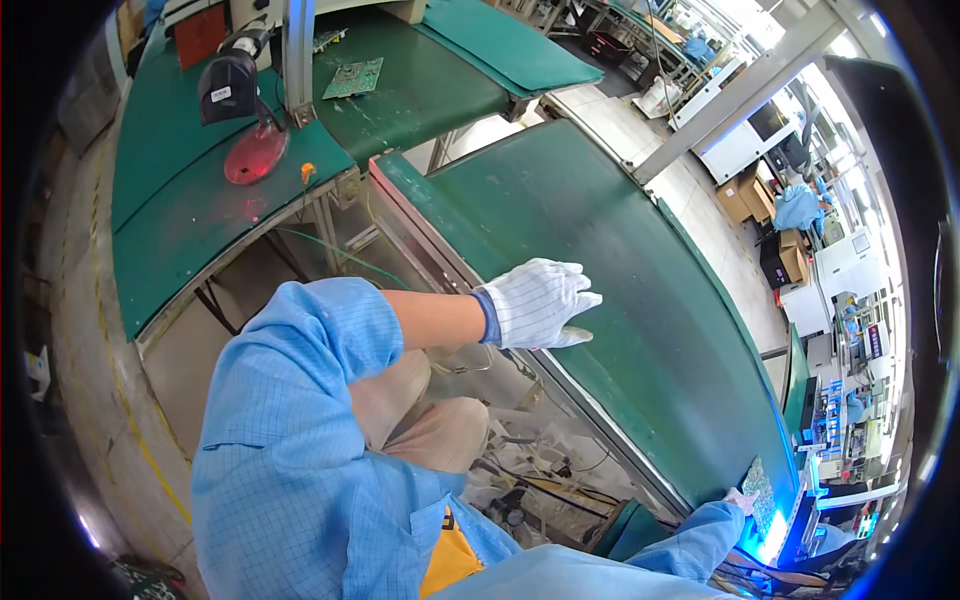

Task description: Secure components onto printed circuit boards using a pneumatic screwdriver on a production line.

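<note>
My left hand (540, 303), in a white striped glove, is over the near edge of the green conveyor belt (600, 230). Its fingers are stretched out and partly apart, with nothing in them. Far to the right, at the belt's end, my right hand (742, 501) grips the near edge of a green circuit board (758, 488). That board stands tilted beside a bright blue light (774, 538). The right fingertips are small here and partly hidden by the board.
A second circuit board (353, 78) lies on the far belt section. On the left green table, a black scanner (228, 86) stands over a red-lit round base (256, 154). A metal post (299, 60) rises near it. Cables (550, 485) hang below the belt's near rail.
</note>
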Motion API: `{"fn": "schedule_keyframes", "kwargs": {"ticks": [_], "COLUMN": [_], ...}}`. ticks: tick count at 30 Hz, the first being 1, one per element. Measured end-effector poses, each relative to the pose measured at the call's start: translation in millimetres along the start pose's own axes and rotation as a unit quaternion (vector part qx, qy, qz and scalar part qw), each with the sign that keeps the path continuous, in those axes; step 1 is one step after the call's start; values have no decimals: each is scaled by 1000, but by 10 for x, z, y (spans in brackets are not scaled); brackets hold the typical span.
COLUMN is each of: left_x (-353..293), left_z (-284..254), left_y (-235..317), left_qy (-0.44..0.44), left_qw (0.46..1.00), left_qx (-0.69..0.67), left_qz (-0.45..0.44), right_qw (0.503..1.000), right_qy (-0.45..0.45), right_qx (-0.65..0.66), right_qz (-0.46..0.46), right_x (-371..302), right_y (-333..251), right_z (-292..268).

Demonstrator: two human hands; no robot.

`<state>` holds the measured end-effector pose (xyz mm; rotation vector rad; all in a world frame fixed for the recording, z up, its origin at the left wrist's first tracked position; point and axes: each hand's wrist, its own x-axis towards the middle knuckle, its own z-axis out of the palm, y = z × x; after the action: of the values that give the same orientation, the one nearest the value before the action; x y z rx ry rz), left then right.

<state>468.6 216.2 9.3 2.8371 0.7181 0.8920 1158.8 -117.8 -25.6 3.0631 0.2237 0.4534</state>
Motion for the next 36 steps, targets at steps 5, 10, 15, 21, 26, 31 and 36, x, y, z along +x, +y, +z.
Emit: {"fn": "schedule_keyframes", "kwargs": {"ticks": [5, 10, 15, 21, 26, 31, 36], "left_x": [53, 74, 13, 8, -74, -57, 87], "left_z": [19, 28, 23, 42, 4, 5, 131], "left_y": [98, 117, 91, 102, 101, 70, 30], "left_qy": [-10, -12, 1, 26, 30, 29, -12], "left_qw": [999, 1000, 999, 999, 999, 999, 997], "left_qx": [32, 7, 24, 28, 34, 44, 58], "left_qz": [-15, -10, -21, -19, -21, -9, -51], "right_qw": [995, 909, 956, 983, 939, 975, 963], "right_qy": [39, -43, -48, 95, 31, -1, 15], "right_qx": [30, -283, -201, 79, 343, 64, 132], "right_qz": [-81, -304, -208, -134, 12, -215, -235], "right_x": [52, 657, -250, -959, -447, -894, -1941], "right_y": [-433, -47, -925, -603, -249, -688, -1636], "right_z": [403, 725, -347, -1051, -185, -534, -1441]}}
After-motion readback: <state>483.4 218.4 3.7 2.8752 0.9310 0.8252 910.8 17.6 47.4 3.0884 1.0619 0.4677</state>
